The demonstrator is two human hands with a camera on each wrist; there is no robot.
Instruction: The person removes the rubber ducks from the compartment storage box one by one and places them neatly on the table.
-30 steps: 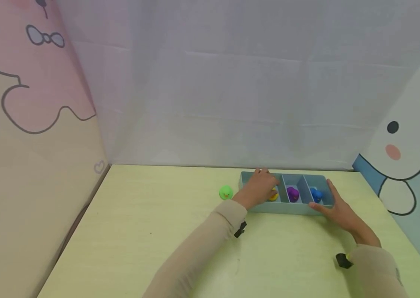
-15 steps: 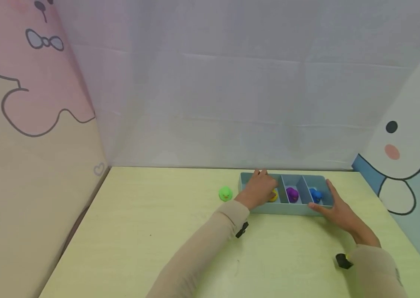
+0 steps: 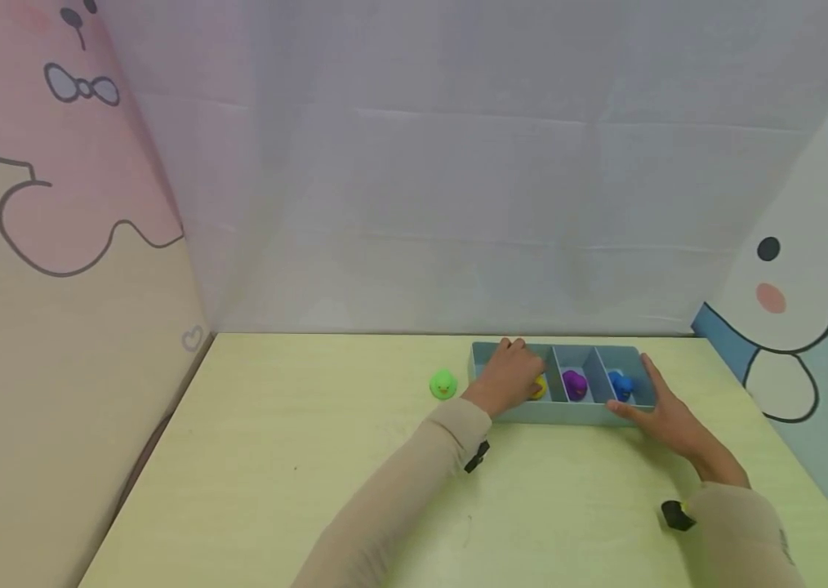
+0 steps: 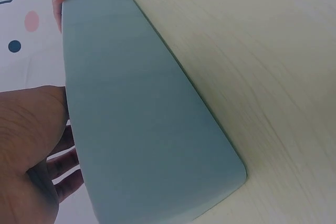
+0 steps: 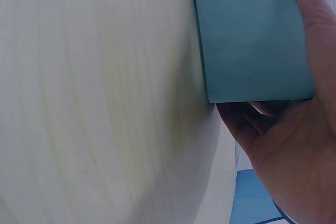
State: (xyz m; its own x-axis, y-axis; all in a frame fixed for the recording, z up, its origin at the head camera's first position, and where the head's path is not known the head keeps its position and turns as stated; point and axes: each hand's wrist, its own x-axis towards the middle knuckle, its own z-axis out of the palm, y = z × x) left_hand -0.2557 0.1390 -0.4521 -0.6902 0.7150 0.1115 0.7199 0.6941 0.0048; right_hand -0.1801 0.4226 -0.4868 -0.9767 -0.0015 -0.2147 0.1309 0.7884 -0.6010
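Observation:
A grey-blue divided tray (image 3: 557,414) lies near the table's back edge. My left hand (image 3: 509,378) reaches over its front wall into the left part, thumb and index finger about a small yellow rubber duck (image 3: 540,387), mostly hidden by the hand. In the left wrist view, that hand's fingers (image 4: 65,163) pass behind the tray's rim. My right hand (image 3: 667,415) grips the tray's right end, thumb on the front side and fingers round the far corner. A purple duck (image 3: 574,385) and a blue duck (image 3: 621,385) sit in separate compartments to the right.
A green rubber duck (image 3: 443,385) stands on the pale wooden table (image 3: 296,425), just left of the tray. A white sheet (image 3: 414,204) hangs behind the table, with cartoon-printed panels at both sides.
Both hands, the tray and the ducks keep nearly the same places. The head view has tilted slightly.

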